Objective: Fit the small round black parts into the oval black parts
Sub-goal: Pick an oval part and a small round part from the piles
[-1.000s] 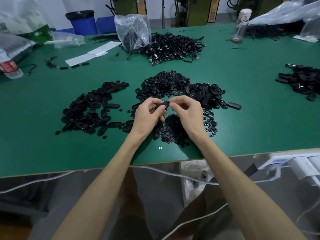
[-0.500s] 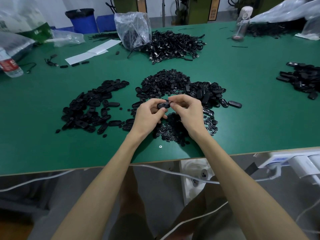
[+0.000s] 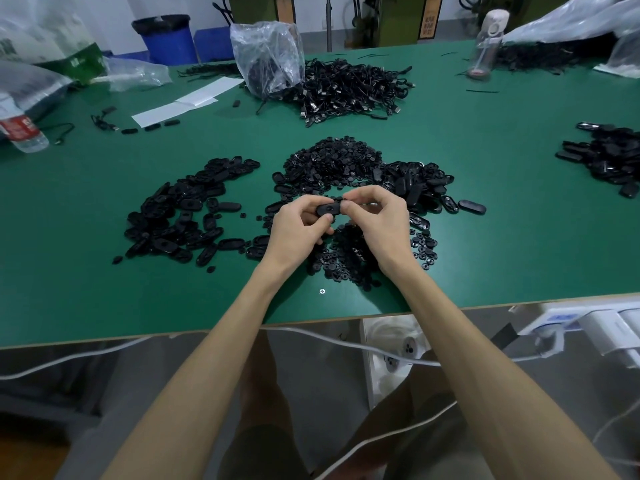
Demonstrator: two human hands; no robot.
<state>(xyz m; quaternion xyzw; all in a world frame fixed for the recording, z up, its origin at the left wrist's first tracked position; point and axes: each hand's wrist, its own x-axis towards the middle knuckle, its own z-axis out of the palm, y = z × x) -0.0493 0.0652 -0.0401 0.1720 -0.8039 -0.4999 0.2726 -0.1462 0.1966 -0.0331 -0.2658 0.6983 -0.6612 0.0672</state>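
Above the bench (image 3: 104, 289), left hand (image 3: 298, 226) fingers (image 3: 304, 207) pinch an oval black part (image 3: 327, 210); right hand (image 3: 377, 220) fingers pinch its end. Labels unreadable.

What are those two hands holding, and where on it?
One oval black part. The left hand grips its left end; the right hand pinches its right end.

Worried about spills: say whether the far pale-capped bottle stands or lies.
Upright: the bottle stands on its base, cap on top.
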